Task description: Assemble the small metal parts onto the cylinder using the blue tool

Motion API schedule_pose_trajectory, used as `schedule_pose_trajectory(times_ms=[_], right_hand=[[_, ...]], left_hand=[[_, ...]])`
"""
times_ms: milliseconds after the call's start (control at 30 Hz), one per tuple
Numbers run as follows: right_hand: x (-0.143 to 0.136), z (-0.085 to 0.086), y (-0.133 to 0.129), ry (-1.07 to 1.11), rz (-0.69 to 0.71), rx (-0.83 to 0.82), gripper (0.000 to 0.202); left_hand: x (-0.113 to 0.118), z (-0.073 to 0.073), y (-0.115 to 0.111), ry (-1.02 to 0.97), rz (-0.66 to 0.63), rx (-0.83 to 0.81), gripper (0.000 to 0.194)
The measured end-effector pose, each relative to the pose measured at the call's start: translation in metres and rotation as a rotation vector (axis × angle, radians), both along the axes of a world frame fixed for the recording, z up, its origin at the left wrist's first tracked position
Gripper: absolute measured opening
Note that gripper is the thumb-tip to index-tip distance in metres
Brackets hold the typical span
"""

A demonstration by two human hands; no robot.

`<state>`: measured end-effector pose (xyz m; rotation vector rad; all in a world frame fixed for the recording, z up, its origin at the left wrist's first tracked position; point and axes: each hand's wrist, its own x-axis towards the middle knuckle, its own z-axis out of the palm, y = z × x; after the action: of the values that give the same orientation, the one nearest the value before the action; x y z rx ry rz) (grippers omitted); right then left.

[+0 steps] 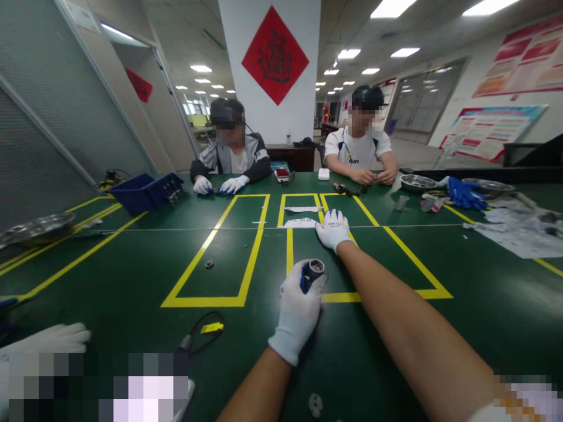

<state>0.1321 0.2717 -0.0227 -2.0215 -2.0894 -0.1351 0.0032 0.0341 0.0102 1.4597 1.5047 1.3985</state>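
Note:
My left hand (299, 308), in a white glove with blue-coated fingers, is wrapped around a short dark cylindrical part (315, 268). The part's round end, with a metal rim and a recessed inside, faces up. Farther forward, my gloved right hand (334, 228) is palm down on the table, fingers stretched out, beside a white paper strip (300, 223). What lies under that palm is hidden. A small round metal piece (209, 265) lies to the left inside a yellow taped outline. Close to me is a flat metal piece with holes (315, 404).
A black cable with a yellow tag (212, 327) lies at left front, near another person's gloved hand (53, 340). Two people sit opposite. A blue bin (145, 190) stands far left. Metal bowls (417, 182), blue gloves (466, 192) and papers (519, 231) lie right.

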Motion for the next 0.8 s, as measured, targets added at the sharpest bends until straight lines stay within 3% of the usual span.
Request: schedule_pose_trajectory(times_ms=[167, 333, 567, 800], right_hand=[[-0.002, -0.002, 0.075, 0.009, 0.047, -0.123, 0.087], [-0.005, -0.005, 0.11, -0.008, 0.172, -0.188, 0.092], [0.001, -0.004, 0.101, -0.035, 0.18, -0.224, 0.089], [0.009, 0.001, 0.065, -0.006, 0.035, -0.283, 0.098]], left_hand=[[-0.002, -0.003, 0.004, -0.022, 0.026, -0.078, 0.035], [-0.002, -0.002, 0.004, -0.035, 0.021, -0.114, 0.033], [-0.001, -0.001, 0.005, -0.009, 0.028, -0.108, 0.034], [-0.001, -0.002, 0.005, -0.005, -0.002, -0.061, 0.032]])
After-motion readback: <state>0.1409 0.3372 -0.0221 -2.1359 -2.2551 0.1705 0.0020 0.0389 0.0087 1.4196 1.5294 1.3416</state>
